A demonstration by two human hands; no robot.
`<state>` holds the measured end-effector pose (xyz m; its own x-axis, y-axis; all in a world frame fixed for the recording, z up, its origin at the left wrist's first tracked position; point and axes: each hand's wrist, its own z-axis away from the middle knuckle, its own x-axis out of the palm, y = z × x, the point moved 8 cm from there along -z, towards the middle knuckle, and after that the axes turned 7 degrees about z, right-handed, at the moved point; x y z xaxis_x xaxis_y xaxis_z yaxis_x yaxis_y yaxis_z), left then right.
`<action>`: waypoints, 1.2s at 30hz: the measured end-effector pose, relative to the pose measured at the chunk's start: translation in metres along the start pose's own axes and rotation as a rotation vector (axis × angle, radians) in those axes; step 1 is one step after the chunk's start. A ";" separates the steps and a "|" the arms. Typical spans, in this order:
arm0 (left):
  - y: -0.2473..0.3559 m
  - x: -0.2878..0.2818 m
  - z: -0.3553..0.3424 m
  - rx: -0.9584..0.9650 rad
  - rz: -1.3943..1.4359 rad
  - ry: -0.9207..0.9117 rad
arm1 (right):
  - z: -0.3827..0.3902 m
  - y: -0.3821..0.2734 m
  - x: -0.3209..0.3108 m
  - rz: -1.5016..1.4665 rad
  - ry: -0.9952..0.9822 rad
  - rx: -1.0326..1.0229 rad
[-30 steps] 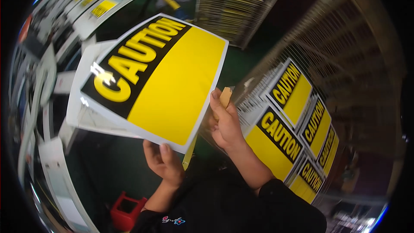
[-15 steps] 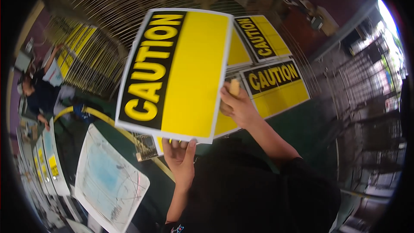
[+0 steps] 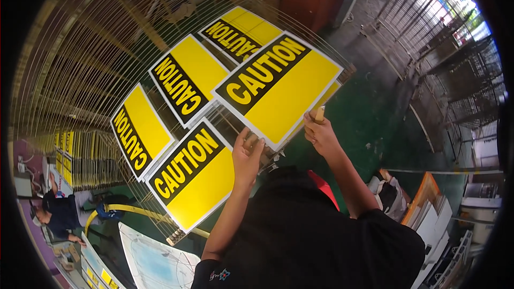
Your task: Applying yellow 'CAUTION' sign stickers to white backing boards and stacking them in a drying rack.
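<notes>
A flat yellow sign (image 3: 292, 93) with a black lettered band and white border lies tilted over the right side of a wire drying rack. My left hand (image 3: 247, 155) is closed on its near lower corner, thumb against the edge. At the right edge, my right hand (image 3: 323, 138) is closed on the sign, with a small tan piece (image 3: 319, 113) sticking up from its fingers. Beside my left hand rests a matching sign (image 3: 201, 179). Other such signs (image 3: 187, 75) are spread on the rack's wires. The held sign partly covers another at the far side.
Thin wires of the rack (image 3: 80, 64) rise in layers behind the signs. At the lower left stands a pale screen-like panel (image 3: 155, 251), with a co-worker (image 3: 56, 208) beyond it. Another wire rack (image 3: 412, 0) stands far right; boards (image 3: 428, 219) lean at the lower right.
The sign has gone from raised before me down to the right side of the rack, both hands still on it. My view has turned, showing more signs on the rack.
</notes>
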<state>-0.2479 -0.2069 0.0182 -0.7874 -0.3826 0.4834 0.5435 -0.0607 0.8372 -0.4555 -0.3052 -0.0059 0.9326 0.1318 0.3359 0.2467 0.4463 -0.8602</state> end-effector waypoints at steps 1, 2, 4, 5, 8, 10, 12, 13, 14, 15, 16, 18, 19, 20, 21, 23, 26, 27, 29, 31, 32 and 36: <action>-0.014 -0.006 -0.006 0.007 -0.029 0.009 | -0.002 0.009 -0.007 -0.018 0.020 0.032; -0.023 -0.008 -0.009 0.000 -0.029 0.006 | -0.003 0.014 -0.012 -0.035 0.041 0.064; -0.035 -0.010 -0.013 -0.025 -0.033 -0.002 | 0.001 0.021 -0.019 -0.029 0.059 0.112; -0.038 -0.011 -0.013 -0.034 -0.032 0.001 | 0.003 0.026 -0.022 -0.021 0.069 0.158; -0.043 -0.017 -0.012 -0.066 -0.086 0.021 | -0.001 0.032 -0.031 0.000 0.080 0.176; -0.042 -0.018 -0.016 -0.043 -0.115 0.018 | -0.001 0.036 -0.035 0.050 0.098 0.196; -0.044 -0.018 -0.015 -0.067 -0.091 0.026 | -0.002 0.039 -0.036 0.102 0.110 0.211; -0.044 -0.018 -0.014 -0.086 -0.071 0.023 | -0.003 0.039 -0.038 0.097 0.143 0.199; -0.044 -0.018 -0.014 -0.088 -0.067 0.035 | -0.003 0.039 -0.040 0.092 0.176 0.186; -0.044 -0.017 -0.014 -0.099 -0.078 0.029 | -0.003 0.040 -0.039 0.099 0.171 0.194; -0.044 -0.016 -0.014 -0.109 -0.090 0.021 | -0.003 0.040 -0.040 0.112 0.182 0.189; -0.042 -0.016 -0.014 -0.130 -0.145 0.021 | -0.003 0.040 -0.042 0.130 0.188 0.189; -0.042 -0.016 -0.014 -0.152 -0.204 0.008 | -0.004 0.040 -0.044 0.145 0.195 0.183; -0.042 -0.018 -0.016 -0.154 -0.203 0.014 | -0.004 0.040 -0.046 0.160 0.203 0.177; -0.043 -0.020 -0.018 -0.157 -0.260 0.010 | -0.004 0.042 -0.047 0.162 0.201 0.181; -0.047 -0.027 -0.022 -0.160 -0.316 0.011 | -0.004 0.041 -0.046 0.213 0.215 0.182; -0.048 -0.027 -0.027 -0.147 -0.352 -0.032 | -0.003 0.037 -0.042 0.267 0.231 0.184; -0.049 -0.027 -0.027 -0.157 -0.395 -0.039 | -0.003 0.039 -0.042 0.268 0.230 0.187; -0.049 -0.025 -0.028 -0.165 -0.437 -0.046 | -0.004 0.038 -0.045 0.295 0.267 0.164; -0.049 -0.024 -0.028 -0.182 -0.471 -0.062 | -0.004 0.038 -0.047 0.304 0.273 0.175; -0.048 -0.024 -0.028 -0.182 -0.470 -0.060 | -0.004 0.039 -0.048 0.312 0.279 0.185; -0.050 -0.022 -0.029 -0.197 -0.456 -0.061 | -0.004 0.039 -0.050 0.315 0.274 0.186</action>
<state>-0.2489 -0.2221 -0.0419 -0.9701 -0.2219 0.0986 0.1800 -0.3846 0.9054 -0.4919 -0.2985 -0.0577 0.9961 0.0585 -0.0663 -0.0879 0.5764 -0.8124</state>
